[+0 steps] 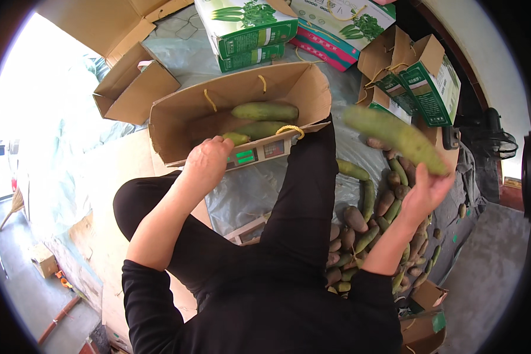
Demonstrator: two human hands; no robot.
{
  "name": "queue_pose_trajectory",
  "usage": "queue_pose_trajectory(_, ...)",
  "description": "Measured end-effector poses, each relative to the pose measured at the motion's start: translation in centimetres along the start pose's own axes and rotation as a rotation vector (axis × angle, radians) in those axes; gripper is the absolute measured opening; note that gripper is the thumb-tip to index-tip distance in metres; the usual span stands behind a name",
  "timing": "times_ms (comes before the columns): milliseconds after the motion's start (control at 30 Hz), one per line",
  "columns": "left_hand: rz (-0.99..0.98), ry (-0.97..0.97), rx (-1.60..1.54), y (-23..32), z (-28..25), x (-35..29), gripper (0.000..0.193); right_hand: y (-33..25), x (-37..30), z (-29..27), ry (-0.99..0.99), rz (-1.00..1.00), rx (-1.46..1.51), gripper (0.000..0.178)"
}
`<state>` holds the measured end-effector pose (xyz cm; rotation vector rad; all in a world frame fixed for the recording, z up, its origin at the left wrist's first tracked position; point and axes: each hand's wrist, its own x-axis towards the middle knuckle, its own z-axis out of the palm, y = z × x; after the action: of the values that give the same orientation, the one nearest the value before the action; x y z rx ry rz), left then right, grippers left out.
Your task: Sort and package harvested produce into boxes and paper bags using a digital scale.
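Note:
A long green radish [398, 137], blurred by motion, is in my right hand [426, 196], gripped at its lower end out to the right. My left hand [207, 158] reaches over the near wall of an open cardboard box [183, 125], its curled fingertips on the end of a small green radish [236, 138]; part of that grip is hidden. Two larger green radishes [265, 111] lie inside the box beside it. Yellow rope handles [290, 130] hang on the box walls. Against the near side shows a scale [259, 153] with a lit green display.
Piled on the right are several green and reddish-brown radishes [355, 219]. Printed green-and-white cartons [256, 36] stand behind the box, with opened cartons [428, 88] at the right. A small open cardboard box [137, 88] stands at the far left. A black fan [494, 137] is at the right edge.

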<state>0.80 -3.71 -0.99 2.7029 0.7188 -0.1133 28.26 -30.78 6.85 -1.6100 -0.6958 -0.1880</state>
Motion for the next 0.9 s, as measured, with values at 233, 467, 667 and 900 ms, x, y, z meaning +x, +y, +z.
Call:
queue_pose_trajectory(233, 0.002, -0.033, 0.007, 0.1, -0.3, -0.2, 0.012, 0.0, 1.7, 13.5, -0.266, 0.324, 0.398, 0.041)
queue_pose_trajectory(467, 0.008, -0.075, -0.004, 0.6, 0.0, 1.2, 0.019, 6.8, -4.0, 26.8, -0.616, 0.474, -0.005, 0.046)
queue_pose_trajectory(667, 0.003, -0.073, 0.06, 0.4, -0.6, 1.0, 0.017, 4.1, -1.0, 23.4, -0.778, 0.239, 0.047, 0.033)
queue_pose_trajectory(900, 0.009, -0.051, -0.003, 1.0, -0.9, 0.7, 0.012, 7.2, -0.9, 8.5, -0.398, 0.457, 0.091, 0.024)
